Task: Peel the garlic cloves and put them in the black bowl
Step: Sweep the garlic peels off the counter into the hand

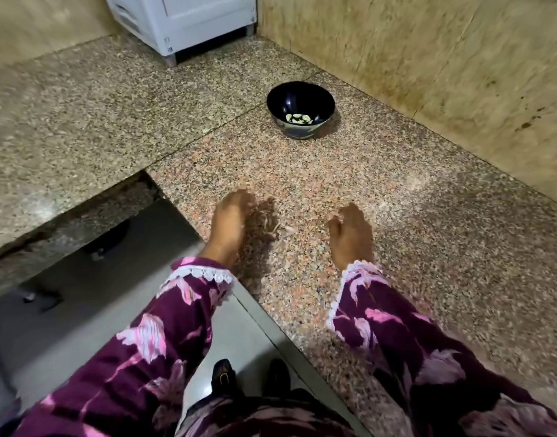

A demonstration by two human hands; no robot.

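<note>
The speckled worktop (365,190) carried everything. The black bowl (301,110) stood toward the wall, peeled cloves (297,118) already lying in its bottom. Well short of the bowl, my left hand (231,220) hung over blurred papery skins (269,220); its fingers I could not make out. My right hand (351,231) rested loosely curled, holding nothing. I judged I was gathering skins or seeking another clove.

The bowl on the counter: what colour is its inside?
Glossy black inside the bowl, with pale garlic cloves at the bottom; the head view shows it.
</note>
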